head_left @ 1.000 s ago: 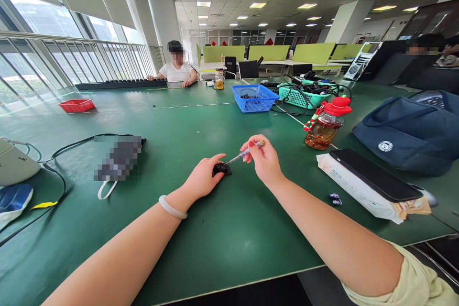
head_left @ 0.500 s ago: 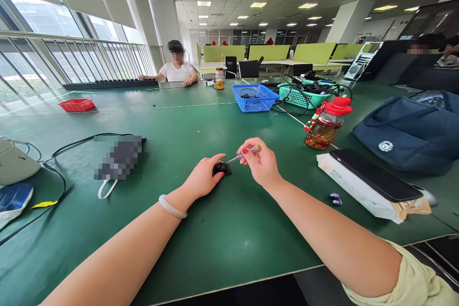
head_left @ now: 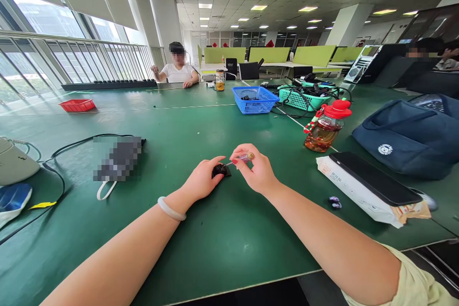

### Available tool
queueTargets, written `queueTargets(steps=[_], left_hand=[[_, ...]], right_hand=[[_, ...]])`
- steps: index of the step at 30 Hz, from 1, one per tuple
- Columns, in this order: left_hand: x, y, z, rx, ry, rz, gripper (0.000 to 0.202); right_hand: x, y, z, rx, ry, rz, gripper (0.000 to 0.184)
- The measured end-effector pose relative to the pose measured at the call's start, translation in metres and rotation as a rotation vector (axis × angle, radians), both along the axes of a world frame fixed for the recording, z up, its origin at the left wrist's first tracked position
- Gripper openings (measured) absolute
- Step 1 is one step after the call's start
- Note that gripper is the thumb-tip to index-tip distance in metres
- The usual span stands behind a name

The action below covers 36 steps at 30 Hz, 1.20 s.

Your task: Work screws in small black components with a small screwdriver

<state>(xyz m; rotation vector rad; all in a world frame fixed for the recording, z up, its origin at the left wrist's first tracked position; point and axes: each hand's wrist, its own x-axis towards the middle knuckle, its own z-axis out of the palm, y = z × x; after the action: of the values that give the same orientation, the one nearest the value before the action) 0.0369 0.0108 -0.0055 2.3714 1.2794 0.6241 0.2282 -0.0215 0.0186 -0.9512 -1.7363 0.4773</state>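
Observation:
My left hand (head_left: 202,179) rests on the green table (head_left: 222,239) with its fingers closed round a small black part (head_left: 221,169), pinning it to the surface. My right hand (head_left: 253,172) pinches a small screwdriver (head_left: 241,158) with a clear handle. Its metal tip points left and down into the black part. A pale bangle sits on my left wrist.
To the right lie a black phone (head_left: 373,182) on a white packet, a red-lidded bottle (head_left: 326,129), a navy bag (head_left: 405,136) and two small dark bits (head_left: 334,202). Blue (head_left: 254,97) and teal baskets stand farther back. Left: a blurred pouch (head_left: 118,158), cables. A person sits at the far end.
My right hand has lowered and moved left, bringing the screwdriver handle closer to the black part. My left hand stays put. The person at the far end has raised one hand.

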Motion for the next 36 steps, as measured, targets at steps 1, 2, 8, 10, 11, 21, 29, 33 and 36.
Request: queueTargets(steps=[1, 2, 8, 10, 11, 21, 29, 33, 36], left_hand=[[0.0, 0.0, 0.0, 0.001, 0.002, 0.0, 0.051], [0.0, 0.0, 0.0, 0.004, 0.003, 0.0, 0.05], [0.001, -0.002, 0.002, 0.0, -0.001, 0.009, 0.051], [0.001, -0.003, 0.004, -0.012, -0.001, 0.017, 0.051], [0.002, -0.003, 0.004, -0.017, 0.002, 0.02, 0.051], [0.0, -0.002, 0.001, -0.015, 0.005, 0.028, 0.053], [0.001, -0.002, 0.001, -0.005, -0.005, 0.027, 0.053], [0.001, -0.001, 0.0, -0.017, -0.002, 0.032, 0.053], [0.0, -0.001, 0.001, -0.021, -0.003, 0.031, 0.053]], right_hand=[[0.0, 0.0, -0.001, -0.011, 0.009, 0.0, 0.022], [0.0, 0.001, -0.002, -0.016, 0.022, -0.001, 0.022], [0.002, 0.003, -0.006, -0.004, 0.089, 0.012, 0.023], [0.002, 0.004, -0.007, -0.013, 0.09, 0.025, 0.022], [0.002, 0.004, -0.007, -0.017, 0.084, 0.032, 0.022], [0.001, 0.007, -0.007, -0.11, 0.26, 0.075, 0.032], [0.006, 0.027, -0.014, -0.314, 0.497, 0.075, 0.043], [0.011, 0.031, -0.014, -0.364, 0.504, 0.045, 0.042], [0.011, 0.029, -0.01, -0.362, 0.456, 0.009, 0.041]])
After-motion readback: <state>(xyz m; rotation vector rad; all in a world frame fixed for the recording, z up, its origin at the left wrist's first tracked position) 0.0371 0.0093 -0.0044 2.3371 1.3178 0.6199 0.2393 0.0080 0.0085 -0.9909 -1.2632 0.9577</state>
